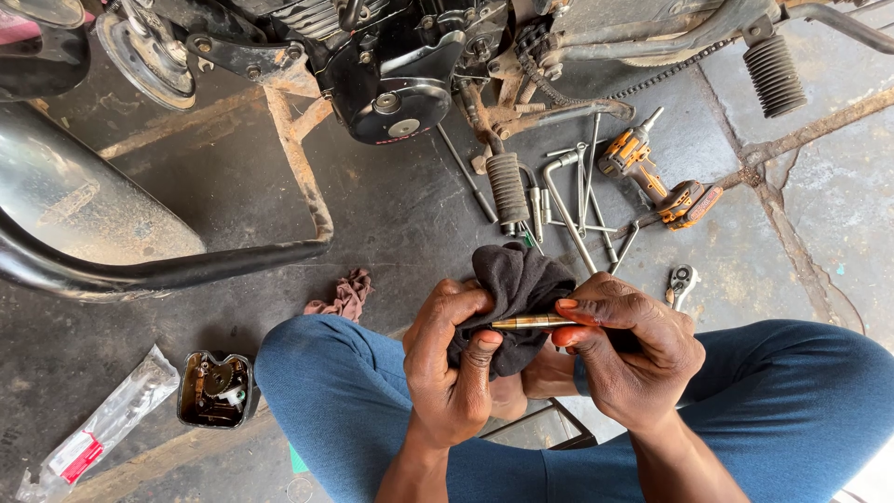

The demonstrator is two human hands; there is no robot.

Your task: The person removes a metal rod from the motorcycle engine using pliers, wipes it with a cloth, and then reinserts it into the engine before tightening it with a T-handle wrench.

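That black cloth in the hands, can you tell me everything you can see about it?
The black cloth looks soft, dark and crumpled, bunched into a loose ball. The left hand cups it from below, thumb pressing its front. A thin brass-coloured rod lies across it, pinched by the right hand, one end tucked into the folds. It is held above the person's blue-trousered knees.

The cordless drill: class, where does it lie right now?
In the head view the orange cordless drill lies on the floor at upper right, beside the metal wrenches and above the right hand.
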